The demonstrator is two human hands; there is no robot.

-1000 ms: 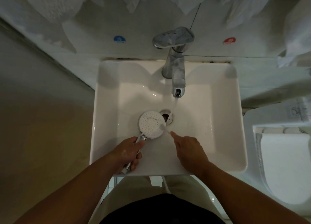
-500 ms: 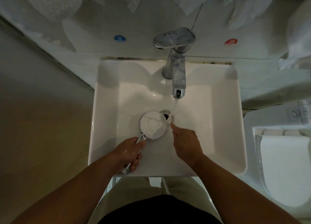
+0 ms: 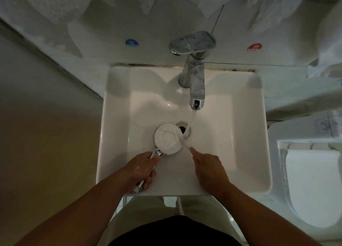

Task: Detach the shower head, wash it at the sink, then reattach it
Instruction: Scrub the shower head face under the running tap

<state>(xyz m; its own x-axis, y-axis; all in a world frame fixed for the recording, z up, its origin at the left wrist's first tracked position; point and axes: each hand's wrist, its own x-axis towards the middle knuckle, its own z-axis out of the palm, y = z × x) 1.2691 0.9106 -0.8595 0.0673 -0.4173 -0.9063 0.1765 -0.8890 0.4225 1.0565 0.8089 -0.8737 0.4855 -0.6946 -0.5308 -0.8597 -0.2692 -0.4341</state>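
The left hand [image 3: 142,170] is closed round the chrome handle of the shower head [image 3: 167,138], fingers and thumb wrapped tight, with traces of foam on its back. The head lies low in the sink [image 3: 118,116], in front of the tap [image 3: 196,83] and a little left of it, its white holed face turned up. The right hand [image 3: 207,164] holds nothing: its fingers are curled under except the forefinger, which points out straight, its tip just beside the head's rim, where the water [image 3: 192,118] runs off. Whether the tip touches the rim cannot be told.

The water falls from the tap's spout onto the right edge of the head, beside the drain [image 3: 182,129]. Behind the tap, on the white wall, a blue sticker [image 3: 131,43] sits to its left and a red sticker [image 3: 254,47] to its right. White cloths [image 3: 55,3] hang above. A toilet [image 3: 314,181] stands to the tap's right, and dim brown floor [image 3: 37,134] lies to its left.
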